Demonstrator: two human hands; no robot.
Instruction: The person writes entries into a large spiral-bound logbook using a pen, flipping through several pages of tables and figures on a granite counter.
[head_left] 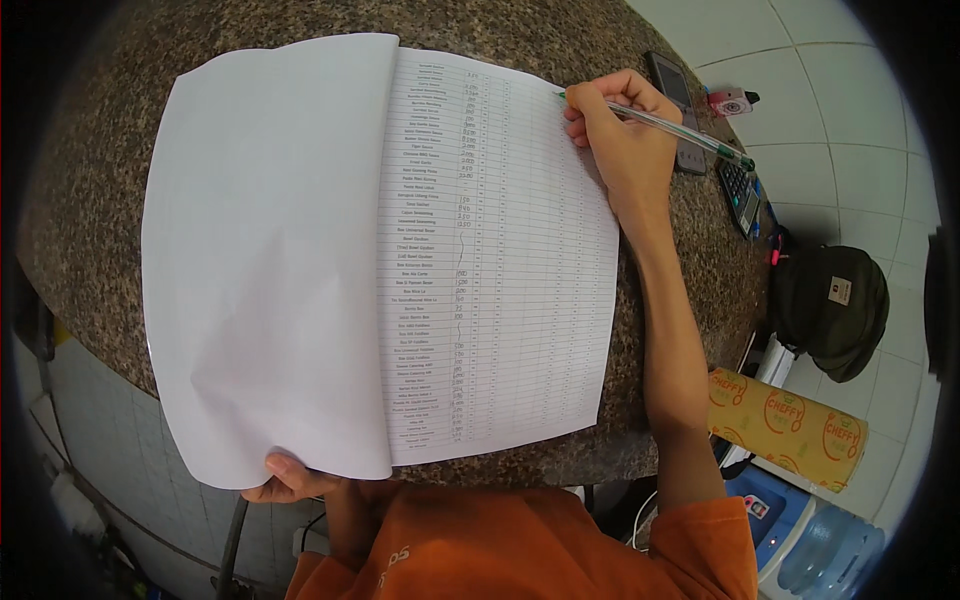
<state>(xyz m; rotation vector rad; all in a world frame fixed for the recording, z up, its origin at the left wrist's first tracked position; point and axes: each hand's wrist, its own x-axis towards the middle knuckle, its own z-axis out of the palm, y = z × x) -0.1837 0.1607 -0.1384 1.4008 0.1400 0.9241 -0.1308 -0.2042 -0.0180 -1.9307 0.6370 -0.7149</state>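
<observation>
A printed table sheet (540, 270) lies on the speckled brown stone counter (500, 25), with handwritten figures in one column. Folded back over its left part is a blank white page (270, 200). At that page's near edge my left hand (290, 478) pinches the paper, thumb on top and the fingers mostly hidden beneath. Near the sheet's far right corner, my right hand (625, 115) is closed around a clear pen (690, 133) with a green end. The pen tip is at the sheet's edge; whether it touches the paper I cannot tell.
Right of my right hand lie a dark phone-like device (668, 80), a small pink-and-white item (733, 101) and a calculator (740, 198). Farther right are a dark green cap or pouch (830, 305), a yellow printed roll (785, 428) and a blue water bottle (830, 555).
</observation>
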